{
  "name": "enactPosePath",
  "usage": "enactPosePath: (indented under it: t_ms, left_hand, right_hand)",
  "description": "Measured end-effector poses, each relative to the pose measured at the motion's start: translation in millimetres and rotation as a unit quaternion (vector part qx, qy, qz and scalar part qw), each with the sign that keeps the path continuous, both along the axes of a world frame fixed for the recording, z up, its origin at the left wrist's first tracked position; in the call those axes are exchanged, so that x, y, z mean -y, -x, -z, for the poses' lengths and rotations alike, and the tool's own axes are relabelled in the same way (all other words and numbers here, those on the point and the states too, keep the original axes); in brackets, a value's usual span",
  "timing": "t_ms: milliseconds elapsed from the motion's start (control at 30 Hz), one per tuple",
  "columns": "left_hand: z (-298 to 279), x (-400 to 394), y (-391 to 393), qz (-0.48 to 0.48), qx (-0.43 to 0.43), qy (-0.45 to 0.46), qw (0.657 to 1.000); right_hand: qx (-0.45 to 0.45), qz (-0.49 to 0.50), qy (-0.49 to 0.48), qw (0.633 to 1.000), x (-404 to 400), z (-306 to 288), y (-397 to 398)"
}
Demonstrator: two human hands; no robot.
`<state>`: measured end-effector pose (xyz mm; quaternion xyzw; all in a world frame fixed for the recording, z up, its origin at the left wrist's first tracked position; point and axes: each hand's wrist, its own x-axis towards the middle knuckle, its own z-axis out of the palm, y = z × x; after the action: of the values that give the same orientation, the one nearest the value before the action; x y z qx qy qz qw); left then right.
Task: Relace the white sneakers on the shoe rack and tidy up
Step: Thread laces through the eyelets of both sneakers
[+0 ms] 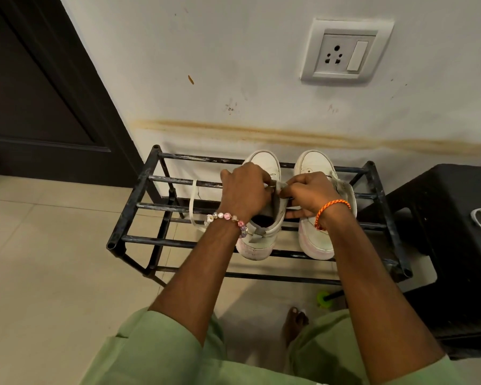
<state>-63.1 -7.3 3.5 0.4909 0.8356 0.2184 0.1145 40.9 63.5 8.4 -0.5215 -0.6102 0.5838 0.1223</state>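
A: Head view: two white sneakers sit side by side on the shoe rack (139, 190), toes to the far wall. The left hand (245, 190) and right hand (308, 194) meet over the left sneaker (261, 240), fingers curled, pinching its tongue or lace end; which one, I can't tell.

B: And the lace?

A: One white lace (192, 207) hangs through the bars on the left.

B: Risks?

A: It could snag on a bar. A hard tug might tip the sneaker off; the right sneaker (315, 162) sits just beside it.
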Motion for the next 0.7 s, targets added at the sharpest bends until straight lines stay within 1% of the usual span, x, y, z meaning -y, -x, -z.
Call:
enactPosePath:
  t_ms: [67, 167, 233, 267, 333, 400, 433, 533, 567, 600, 633, 667, 700]
  left_hand:
    - [1, 0, 3, -0.009, 0.03, -0.017, 0.999]
    - [4, -1, 10, -0.021, 0.108, -0.019, 0.994]
    - [5, -1, 15, -0.029, 0.207, -0.058, 0.976]
    - [3, 0, 17, -0.033, 0.277, -0.092, 0.956]
    - [-5, 0, 18, -0.037, 0.405, -0.158, 0.9]
    - [-14, 1, 19, -0.057, 0.471, -0.209, 0.855]
    - [-17, 1, 20, -0.07, 0.491, -0.224, 0.839]
    - [-18, 1, 23, -0.085, 0.566, -0.243, 0.783]
    - [-16, 1, 24, -0.09, 0.557, -0.238, 0.791]
    - [-13, 0, 24, -0.092, 0.5, -0.221, 0.832]
    - [-9, -1, 24, -0.084, 0.41, -0.188, 0.889]
    - [-6, -1, 22, -0.067, 0.321, -0.14, 0.934]
    - [-3, -1, 19, -0.047, 0.242, -0.088, 0.965]
  right_hand:
    - [0.002, 0.0, 0.001, 1.0, 0, 0, 0]
    - [0.003, 0.002, 0.004, 1.0, 0, 0, 1]
    - [0.004, 0.002, 0.004, 1.0, -1, 0, 1]
    - [0.003, 0.001, 0.005, 1.0, -1, 0, 0]
    - [-0.001, -0.002, 0.009, 1.0, -1, 1, 0]
    - [-0.004, -0.004, 0.014, 1.0, -1, 1, -1]
    - [-0.005, -0.004, 0.017, 1.0, -1, 1, 0]
    - [-0.008, -0.004, 0.021, 1.0, -2, 1, 0]
    - [-0.007, -0.004, 0.021, 1.0, -1, 1, 0]
    - [-0.005, -0.006, 0.02, 1.0, -1, 1, 0]
    - [-0.003, -0.007, 0.019, 1.0, -1, 1, 0]
    - [-0.002, -0.006, 0.018, 1.0, -1, 1, 0]
    - [-0.002, -0.007, 0.017, 1.0, -1, 0, 0]
